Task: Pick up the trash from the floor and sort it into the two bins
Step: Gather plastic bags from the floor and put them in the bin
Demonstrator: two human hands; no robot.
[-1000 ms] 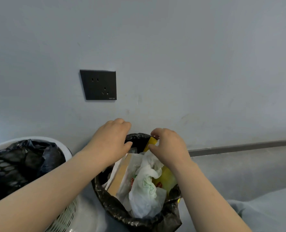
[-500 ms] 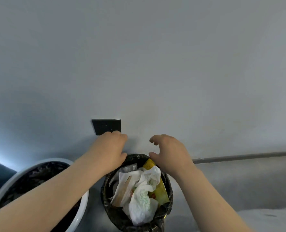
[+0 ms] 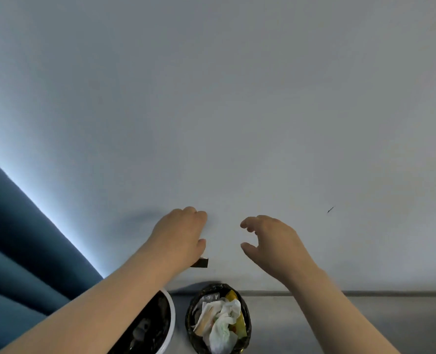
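A small bin lined with a black bag (image 3: 246, 325) stands on the floor at the wall, stuffed with white plastic bags (image 3: 223, 325), a yellow wrapper and a cardboard piece. To its left a white bin (image 3: 170, 318) with a black liner shows only part of its rim behind my left forearm. My left hand (image 3: 179, 237) hovers high above the bins with fingers loosely curled and nothing in it. Empty as well, my right hand (image 3: 270, 241) hangs above the small bin, its fingers relaxed and slightly bent.
A plain grey wall (image 3: 237, 111) fills most of the view, with a dark socket plate (image 3: 201, 263) peeking out under my left hand. A blue curtain (image 3: 12, 238) hangs at the left. A dark skirting strip (image 3: 365, 293) runs along the grey floor (image 3: 301, 325).
Both hands have lifted away from the small bin's rim and hold nothing. The view has risen, so the bins now sit low and small in the frame.
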